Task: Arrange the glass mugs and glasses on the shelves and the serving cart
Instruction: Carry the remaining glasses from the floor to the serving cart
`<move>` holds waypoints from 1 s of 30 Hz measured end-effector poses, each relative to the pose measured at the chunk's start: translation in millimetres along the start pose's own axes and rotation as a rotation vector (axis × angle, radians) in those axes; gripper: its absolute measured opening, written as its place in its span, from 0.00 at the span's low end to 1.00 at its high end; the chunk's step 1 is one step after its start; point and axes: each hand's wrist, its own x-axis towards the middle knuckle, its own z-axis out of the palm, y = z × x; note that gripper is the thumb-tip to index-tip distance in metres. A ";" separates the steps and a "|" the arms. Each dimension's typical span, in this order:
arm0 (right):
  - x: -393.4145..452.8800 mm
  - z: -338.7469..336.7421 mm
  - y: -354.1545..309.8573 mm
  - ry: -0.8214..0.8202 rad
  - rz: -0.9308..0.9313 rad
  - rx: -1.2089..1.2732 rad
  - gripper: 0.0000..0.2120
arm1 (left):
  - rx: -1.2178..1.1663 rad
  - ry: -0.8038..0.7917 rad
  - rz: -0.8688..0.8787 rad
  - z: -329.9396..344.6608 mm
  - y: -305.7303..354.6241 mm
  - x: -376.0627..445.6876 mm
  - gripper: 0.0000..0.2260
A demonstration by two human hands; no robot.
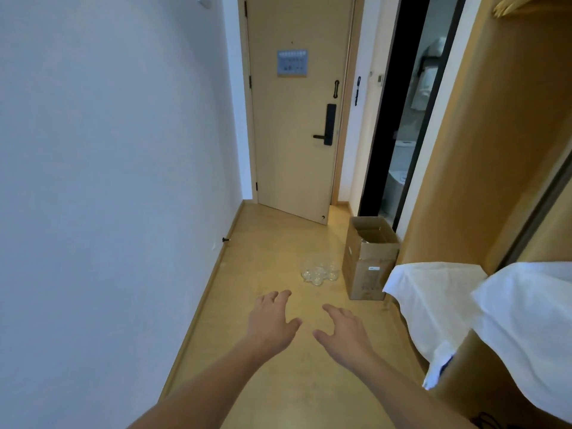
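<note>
Hands: left hand and right hand are reaching forward, fingers spread, holding nothing.
Glasses: cluster of clear glass mugs is standing on the yellow floor, just beside the brown cardboard box.
Risk: tightly packed glasses are probably knocking together if grabbed hastily.

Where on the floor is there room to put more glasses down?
Bare floor lies between the white wall and the cluster of glasses, and again between the glasses and both open hands, left and right. It is tight where the glasses sit beside the cardboard box.
</note>
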 end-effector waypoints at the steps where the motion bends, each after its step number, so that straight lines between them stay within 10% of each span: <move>1: 19.3 -8.2 1.2 0.006 -0.011 0.003 0.32 | 0.002 0.012 0.000 -1.8 5.5 18.3 0.31; 30: 355.5 -33.7 43.9 -0.031 0.144 0.083 0.32 | -0.001 -0.147 0.000 40.7 14.6 382.7 0.31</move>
